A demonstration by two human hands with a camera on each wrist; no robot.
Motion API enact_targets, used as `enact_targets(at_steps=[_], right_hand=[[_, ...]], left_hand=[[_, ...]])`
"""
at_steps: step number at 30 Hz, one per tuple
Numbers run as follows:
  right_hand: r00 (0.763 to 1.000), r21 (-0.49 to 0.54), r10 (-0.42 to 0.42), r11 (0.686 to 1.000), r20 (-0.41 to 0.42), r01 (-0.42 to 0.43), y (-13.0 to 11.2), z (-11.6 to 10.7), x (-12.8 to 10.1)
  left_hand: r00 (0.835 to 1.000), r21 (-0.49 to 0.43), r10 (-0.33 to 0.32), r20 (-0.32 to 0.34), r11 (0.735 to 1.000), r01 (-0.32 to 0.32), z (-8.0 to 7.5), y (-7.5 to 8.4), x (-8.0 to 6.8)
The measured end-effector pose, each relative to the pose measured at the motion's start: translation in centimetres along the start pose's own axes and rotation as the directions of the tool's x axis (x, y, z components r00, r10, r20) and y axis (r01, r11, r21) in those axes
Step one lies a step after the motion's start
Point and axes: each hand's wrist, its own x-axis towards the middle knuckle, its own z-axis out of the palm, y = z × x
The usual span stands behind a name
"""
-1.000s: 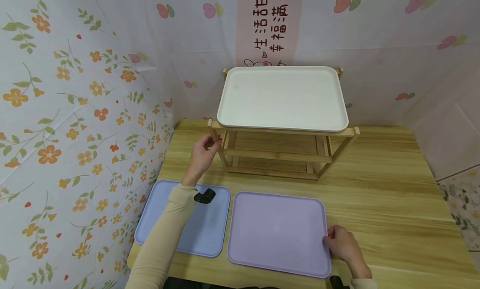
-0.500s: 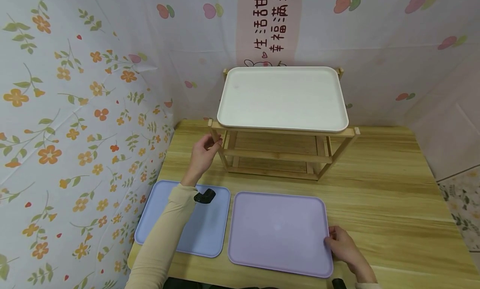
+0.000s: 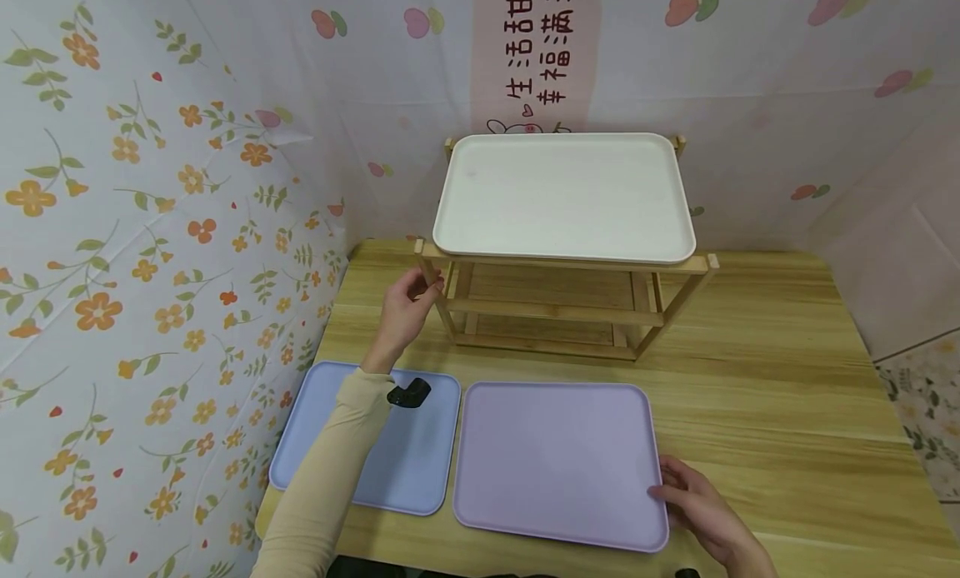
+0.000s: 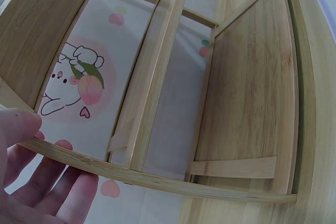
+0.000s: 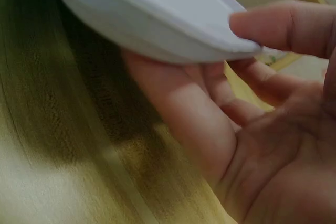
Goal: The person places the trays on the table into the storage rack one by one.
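Light wooden table (image 3: 787, 378) set in a corner. Left wall (image 3: 112, 228): white covering printed with orange flowers. Back wall (image 3: 750, 103): pale pink covering with fruit motifs and a central pink banner (image 3: 536, 45) bearing Chinese characters. Even, soft lighting

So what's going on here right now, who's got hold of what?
A person's left hand grips the front left post of the wooden rack, which carries a white tray on top. The right hand pinches the right edge of the purple tray, thumb on the rim and fingers underneath. A blue tray lies beside it on the table.
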Motion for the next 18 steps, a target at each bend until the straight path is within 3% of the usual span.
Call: enact_targets(at_steps=[4,10,13,18], right_hand=[[0.99,0.123,-0.049,0.992,0.135,0.032,0.4,-0.4,-0.4],[0.948,0.261,-0.126,0.964,0.293,0.048,0.7,-0.6,-0.7],[0.939,0.282,-0.152,0.958,0.309,0.062,0.9,-0.5,-0.7],[0.947,0.268,-0.193,0.956,0.257,0.122,1.2,-0.4,-0.6]], left_hand=[[1.0,-0.001,-0.006,0.001,1.0,0.006,0.0,0.0,0.0],[1.0,-0.037,0.005,-0.017,0.999,-0.006,0.2,-3.0,1.1],[1.0,-0.033,0.012,-0.022,0.999,-0.013,0.2,-3.4,1.3],[1.0,-0.023,0.014,-0.024,1.0,-0.015,0.2,-3.4,1.3]])
